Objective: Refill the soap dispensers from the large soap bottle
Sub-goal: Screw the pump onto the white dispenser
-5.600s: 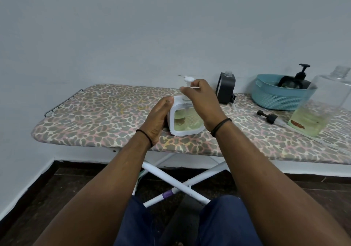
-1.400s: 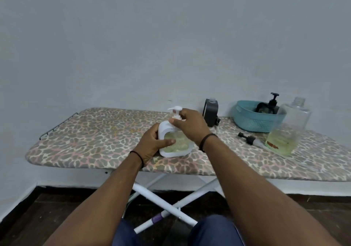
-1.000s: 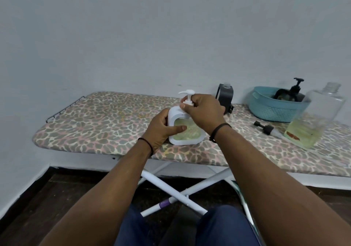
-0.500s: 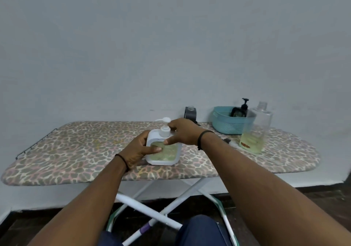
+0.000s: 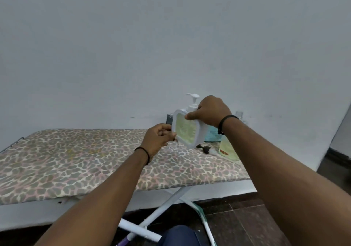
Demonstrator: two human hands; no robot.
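Observation:
A white square soap dispenser (image 5: 187, 129) with a clear window of yellow-green soap and a white pump on top hangs lifted above the board, tilted slightly. My right hand (image 5: 209, 112) grips its upper right shoulder near the pump. My left hand (image 5: 158, 138) pinches its lower left edge. The large clear soap bottle (image 5: 228, 148) stands on the board's right end, mostly hidden behind my right forearm. A black dispenser (image 5: 169, 119) peeks out behind the white one.
The ironing board (image 5: 76, 160) with a leopard-print cover runs left to right on white crossed legs (image 5: 163, 205). A loose black pump head (image 5: 204, 148) lies near the bottle. A teal basket (image 5: 211, 134) sits behind my right wrist. A grey wall stands close behind.
The white dispenser has been lifted off the board and carried up and to the right, held by both hands. The camera has pulled back and tilted upward.

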